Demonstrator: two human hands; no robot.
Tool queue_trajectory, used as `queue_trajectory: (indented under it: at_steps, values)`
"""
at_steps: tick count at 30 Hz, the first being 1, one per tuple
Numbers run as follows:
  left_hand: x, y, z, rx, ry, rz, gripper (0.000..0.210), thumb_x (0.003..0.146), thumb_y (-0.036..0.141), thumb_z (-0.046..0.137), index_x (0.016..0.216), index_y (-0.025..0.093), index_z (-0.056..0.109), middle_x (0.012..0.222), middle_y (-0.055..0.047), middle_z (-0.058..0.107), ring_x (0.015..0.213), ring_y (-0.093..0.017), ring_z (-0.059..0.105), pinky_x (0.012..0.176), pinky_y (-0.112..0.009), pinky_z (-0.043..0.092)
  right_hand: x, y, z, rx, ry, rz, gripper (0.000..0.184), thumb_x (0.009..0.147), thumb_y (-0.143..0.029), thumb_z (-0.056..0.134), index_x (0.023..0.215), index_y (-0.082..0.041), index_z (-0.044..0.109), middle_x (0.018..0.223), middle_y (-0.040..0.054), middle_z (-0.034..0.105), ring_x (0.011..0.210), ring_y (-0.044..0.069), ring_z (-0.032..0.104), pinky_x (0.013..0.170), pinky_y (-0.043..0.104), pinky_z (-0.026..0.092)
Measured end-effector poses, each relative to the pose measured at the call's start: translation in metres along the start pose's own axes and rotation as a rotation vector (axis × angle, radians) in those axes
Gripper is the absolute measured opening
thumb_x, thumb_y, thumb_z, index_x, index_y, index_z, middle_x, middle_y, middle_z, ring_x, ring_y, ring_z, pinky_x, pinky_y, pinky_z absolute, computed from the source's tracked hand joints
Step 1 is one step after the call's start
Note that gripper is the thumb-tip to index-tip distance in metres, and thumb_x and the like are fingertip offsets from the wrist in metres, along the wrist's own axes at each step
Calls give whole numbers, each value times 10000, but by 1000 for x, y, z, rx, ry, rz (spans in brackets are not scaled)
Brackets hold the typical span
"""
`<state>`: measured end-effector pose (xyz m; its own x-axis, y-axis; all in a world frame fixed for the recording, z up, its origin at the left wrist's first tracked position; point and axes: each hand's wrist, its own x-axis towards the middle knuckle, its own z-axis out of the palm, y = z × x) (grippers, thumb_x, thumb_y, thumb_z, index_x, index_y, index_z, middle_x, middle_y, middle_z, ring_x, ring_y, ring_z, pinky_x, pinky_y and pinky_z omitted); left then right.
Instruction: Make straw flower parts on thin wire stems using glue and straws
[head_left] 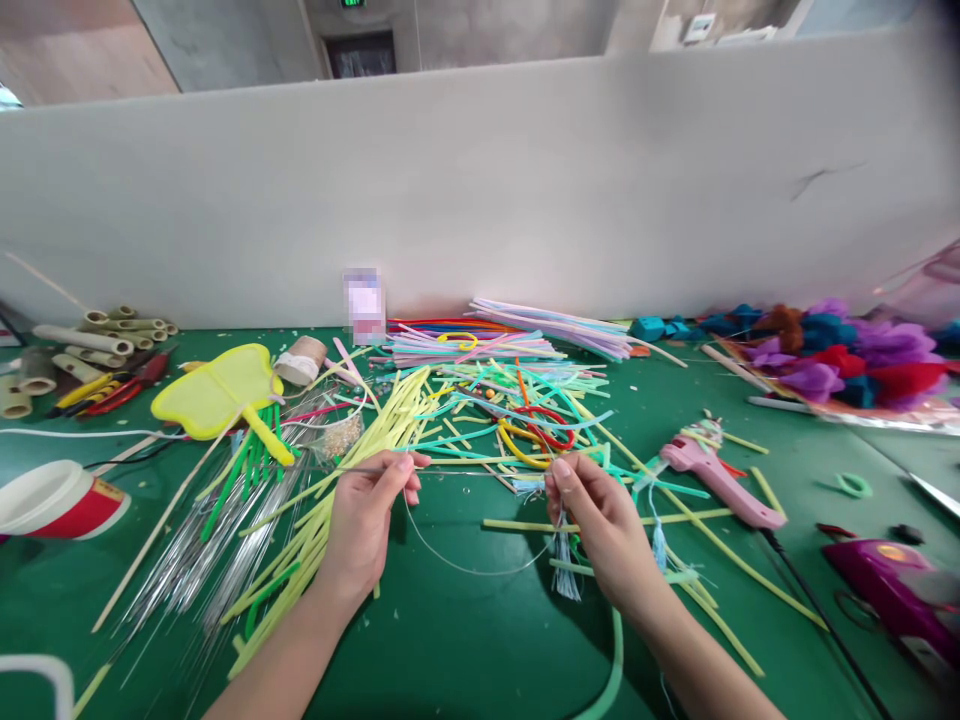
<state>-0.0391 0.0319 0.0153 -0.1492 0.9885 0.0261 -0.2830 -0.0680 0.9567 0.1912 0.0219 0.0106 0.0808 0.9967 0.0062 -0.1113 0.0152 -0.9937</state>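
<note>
My left hand (pixel 371 510) pinches one end of a thin clear thread (pixel 480 572) between thumb and forefinger. The thread sags in a loop over the table and runs across to my right hand (pixel 596 515), whose fingers are closed in a pinch. Just below those right fingertips hangs a pale blue tassel (pixel 566 570); its top is hidden by the fingers. Another fine, straight line shows faintly between both hands. Behind them lie loose yellow, teal and red pipe cleaners (pixel 442 420).
On the green table (pixel 465 660), a pink glue gun (pixel 720 485) lies right, near a purple device (pixel 892 590). Left are a yellow butterfly-shaped piece (pixel 221 390), silvery wires (pixel 202 550), a paper cup (pixel 56 500), pliers (pixel 135 385) and bamboo tubes (pixel 90 345). A pale partition (pixel 480 180) stands behind.
</note>
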Motion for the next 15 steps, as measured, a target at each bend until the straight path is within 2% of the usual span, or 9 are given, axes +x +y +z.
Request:
queue_trajectory:
  at_steps: [4,7,11,15]
  values:
    - [0,-5,1,61,74,17,277,807,372,784,643,163,708,662,-20,656,668,-127,575,645,-216,491,2,4,-2,18,18,41,417,817,-603,724,742,-197,670,684,16,600,574,133,502,540,268,417]
    - [1,-4,2,46,139,-33,285,773,418,810,713,156,714,725,-30,683,674,-135,593,588,-220,485,4,6,-3,62,5,58,421,833,-610,699,800,-192,729,754,48,648,634,155,522,549,270,421]
    - [4,2,2,-17,173,-86,343,712,439,846,658,148,673,679,-21,652,672,-132,591,552,-202,466,4,5,-3,131,-8,57,419,834,-605,698,821,-191,758,810,64,663,667,159,522,547,263,427]
    - [6,4,1,-42,171,-97,367,698,442,854,622,146,652,655,-10,633,636,-117,573,544,-194,460,3,2,-2,143,8,67,406,819,-595,722,820,-190,761,738,49,635,657,154,523,556,259,437]
